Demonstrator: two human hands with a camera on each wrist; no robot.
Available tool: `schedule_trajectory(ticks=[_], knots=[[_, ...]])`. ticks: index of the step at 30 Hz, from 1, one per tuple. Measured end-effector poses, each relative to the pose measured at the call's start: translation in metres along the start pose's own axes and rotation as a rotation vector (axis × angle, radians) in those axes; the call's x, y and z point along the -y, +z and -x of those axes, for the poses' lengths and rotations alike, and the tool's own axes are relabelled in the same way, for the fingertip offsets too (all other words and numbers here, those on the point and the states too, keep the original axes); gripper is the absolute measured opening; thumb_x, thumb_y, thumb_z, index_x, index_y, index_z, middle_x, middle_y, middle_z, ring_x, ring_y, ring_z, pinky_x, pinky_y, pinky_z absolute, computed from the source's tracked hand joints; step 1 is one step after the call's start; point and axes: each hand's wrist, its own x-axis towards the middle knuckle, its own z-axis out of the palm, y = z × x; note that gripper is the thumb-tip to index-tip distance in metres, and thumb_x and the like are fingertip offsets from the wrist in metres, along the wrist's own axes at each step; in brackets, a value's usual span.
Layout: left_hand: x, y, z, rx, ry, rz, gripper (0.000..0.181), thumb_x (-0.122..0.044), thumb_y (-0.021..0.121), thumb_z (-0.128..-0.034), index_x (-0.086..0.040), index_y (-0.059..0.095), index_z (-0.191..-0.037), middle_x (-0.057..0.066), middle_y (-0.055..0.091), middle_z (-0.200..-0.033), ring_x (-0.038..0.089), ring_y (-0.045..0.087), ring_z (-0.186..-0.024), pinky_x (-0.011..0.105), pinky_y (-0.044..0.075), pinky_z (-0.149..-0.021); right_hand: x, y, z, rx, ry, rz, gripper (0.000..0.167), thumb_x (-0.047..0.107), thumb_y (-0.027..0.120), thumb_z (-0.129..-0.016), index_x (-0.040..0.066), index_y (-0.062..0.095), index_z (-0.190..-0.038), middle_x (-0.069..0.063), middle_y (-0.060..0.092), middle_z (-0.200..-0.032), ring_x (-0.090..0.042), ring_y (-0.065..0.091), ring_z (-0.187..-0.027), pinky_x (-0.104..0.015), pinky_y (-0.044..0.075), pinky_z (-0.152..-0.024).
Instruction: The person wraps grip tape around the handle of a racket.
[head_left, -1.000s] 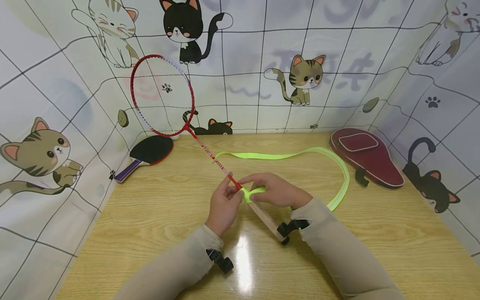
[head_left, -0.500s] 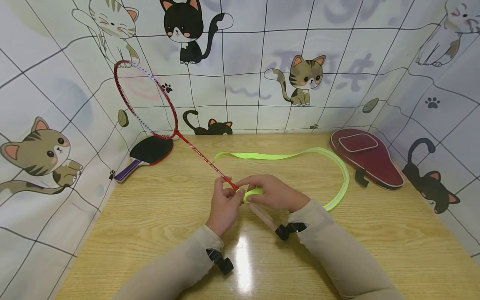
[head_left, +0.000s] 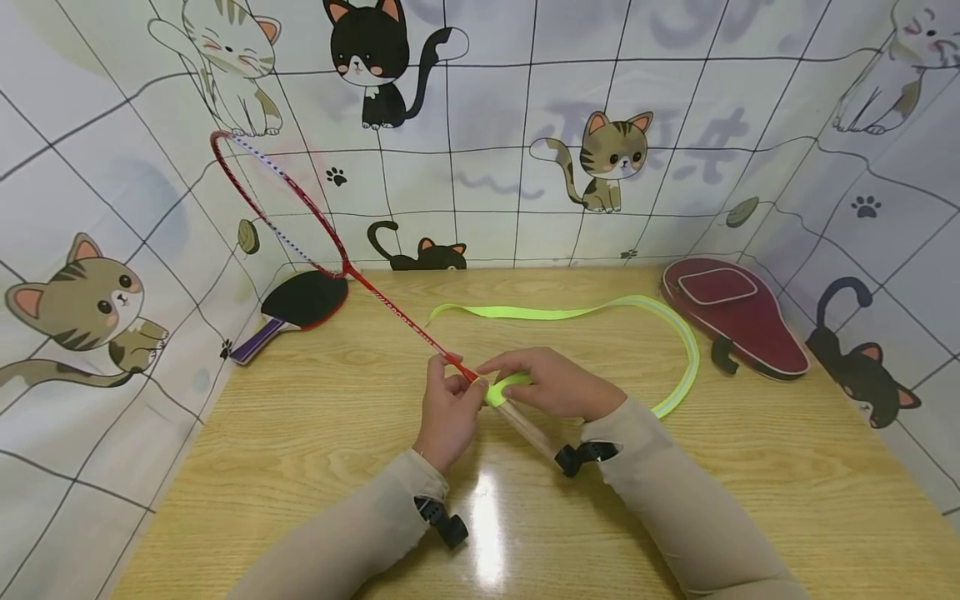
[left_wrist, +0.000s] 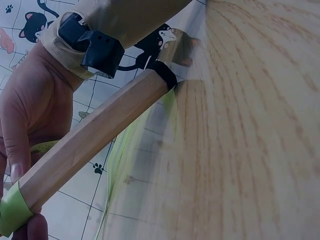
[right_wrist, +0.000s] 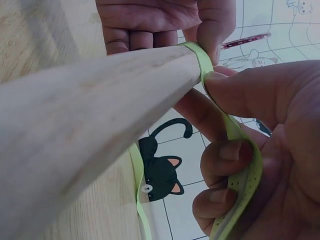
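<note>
A red badminton racket [head_left: 405,321] slants from upper left toward the hands, its head seen nearly edge-on. The left hand [head_left: 448,417] pinches it where the red shaft meets the handle. Yellow-green tape [head_left: 495,393] circles the top of the bare wooden handle [left_wrist: 95,135], which has a black end cap. The right hand [head_left: 558,383] pinches the tape close to the handle; in the right wrist view the thumb presses the tape [right_wrist: 245,185], and the strip runs through the curled fingers. The tape's long loose length [head_left: 686,358] curves over the table behind the hands.
A black table tennis bat [head_left: 306,298] with a purple handle lies at the back left of the wooden table [head_left: 300,450]. A dark red bat case [head_left: 742,312] lies at the back right. Walls printed with cats stand behind and at both sides.
The racket has turned about its length, so its head looks narrower and sits further left and lower. Both hands keep their grips with only small shifts.
</note>
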Motion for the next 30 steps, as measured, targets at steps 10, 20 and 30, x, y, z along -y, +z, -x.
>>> schedule_trajectory(ticks=[10, 20, 30], knots=[[-0.0010, -0.0002, 0.0000, -0.007, -0.028, 0.017, 0.042, -0.002, 0.060, -0.0961, -0.013, 0.041, -0.132, 0.016, 0.074, -0.098, 0.029, 0.063, -0.081, 0.027, 0.042, -0.065, -0.0009, -0.0006, -0.0001, 0.020, 0.021, -0.033, 0.045, 0.016, 0.072, -0.100, 0.023, 0.067, -0.144, 0.002, 0.072, -0.130, -0.018, 0.067, -0.114, -0.042, 0.055, -0.095], [-0.0028, -0.0003, -0.0010, 0.010, -0.026, 0.010, 0.047, -0.004, 0.060, -0.0944, -0.015, 0.041, -0.136, 0.014, 0.074, -0.101, 0.023, 0.060, -0.078, 0.028, 0.044, -0.067, -0.0006, -0.0014, 0.0002, 0.021, 0.015, -0.035, 0.044, 0.013, 0.071, -0.101, 0.025, 0.068, -0.143, 0.003, 0.071, -0.132, -0.018, 0.067, -0.113, -0.042, 0.055, -0.094], [-0.0024, -0.0017, -0.0024, 0.064, -0.045, -0.002, 0.065, -0.011, 0.067, -0.0982, -0.020, 0.035, -0.154, 0.010, 0.061, -0.090, 0.038, 0.071, -0.087, 0.040, 0.059, -0.082, -0.0001, 0.0022, -0.0008, -0.027, 0.016, 0.002, 0.046, 0.016, 0.079, -0.096, 0.026, 0.069, -0.139, 0.007, 0.073, -0.111, -0.014, 0.065, -0.101, -0.036, 0.054, -0.085]])
